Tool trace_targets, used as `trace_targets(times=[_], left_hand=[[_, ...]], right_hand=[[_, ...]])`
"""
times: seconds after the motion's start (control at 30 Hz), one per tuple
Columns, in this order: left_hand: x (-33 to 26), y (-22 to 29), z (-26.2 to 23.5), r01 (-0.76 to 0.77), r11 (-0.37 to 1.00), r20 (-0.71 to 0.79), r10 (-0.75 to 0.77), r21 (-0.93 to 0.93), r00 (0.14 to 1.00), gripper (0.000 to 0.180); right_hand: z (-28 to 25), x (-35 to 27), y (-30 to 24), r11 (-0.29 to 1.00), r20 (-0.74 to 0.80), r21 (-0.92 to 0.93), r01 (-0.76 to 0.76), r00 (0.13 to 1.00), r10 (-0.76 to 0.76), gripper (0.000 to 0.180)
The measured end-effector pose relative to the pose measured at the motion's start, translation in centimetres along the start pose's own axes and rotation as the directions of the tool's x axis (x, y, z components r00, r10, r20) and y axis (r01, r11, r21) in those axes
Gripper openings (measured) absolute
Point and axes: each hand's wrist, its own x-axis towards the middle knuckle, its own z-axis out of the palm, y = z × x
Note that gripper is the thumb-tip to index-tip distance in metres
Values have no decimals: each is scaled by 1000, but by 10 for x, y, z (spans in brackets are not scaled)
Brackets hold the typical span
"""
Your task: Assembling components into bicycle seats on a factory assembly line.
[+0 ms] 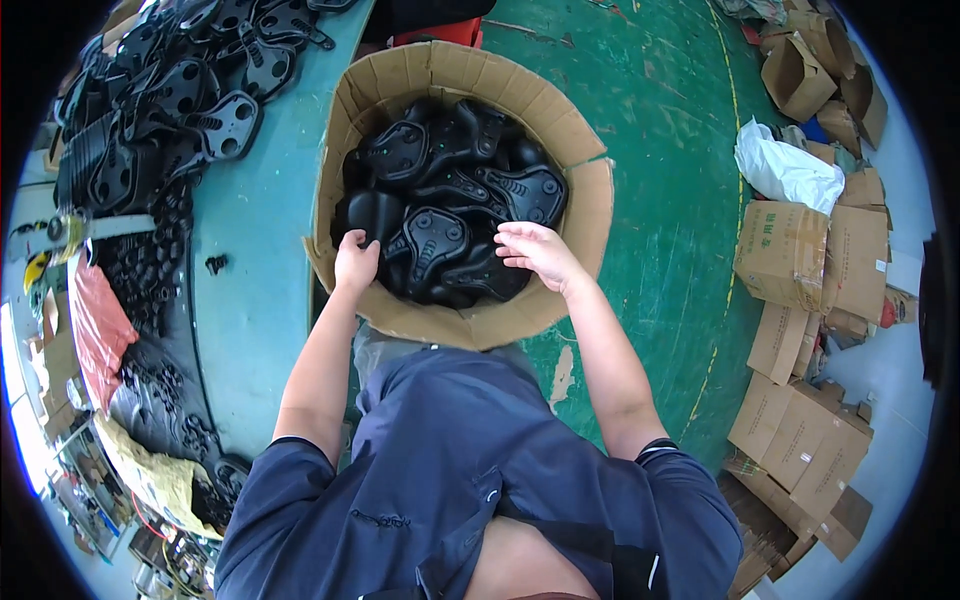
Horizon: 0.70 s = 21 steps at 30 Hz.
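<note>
A large round-bent cardboard box (590, 215) stands in front of me, holding several black plastic saddle-shaped parts with round holes (438, 238). My left hand (357, 262) is over the box's near left side, thumb and forefinger apart, close to a smooth black rounded part (376, 212); its other fingers are partly hidden, and whether it touches that part is unclear. Over the right side of the pile, my right hand (537, 252) has its fingers stretched out and pointing left, with nothing in them. A black part with slots and holes (530, 192) lies just beyond its fingertips.
To the left runs a green-topped table (250, 290) with a heap of similar black parts (190, 110) at its far end and a small black piece (216, 264). A red bin (440, 33) sits behind the box. Cardboard cartons (785, 255) and a white bag (790, 170) line the right.
</note>
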Motion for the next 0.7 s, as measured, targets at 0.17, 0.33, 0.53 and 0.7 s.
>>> trace_targets(times=[0.17, 0.33, 0.53, 0.7], left_hand=[[100, -10, -4, 121, 972, 76, -139, 204, 987, 70], [170, -25, 39, 313, 918, 180, -359, 243, 916, 98], [186, -28, 36, 398, 836, 133, -474, 378, 870, 96], [171, 24, 15, 384, 890, 174, -431, 247, 886, 93]], right_hand=[[-8, 123, 3, 954, -271, 290, -69, 951, 151, 52], [-49, 249, 23, 943, -554, -326, -61, 820, -139, 43], [-13, 333, 5, 993, -640, 110, -38, 762, 101, 55], [-3, 365, 6, 826, -546, 555, 101, 793, 270, 59]])
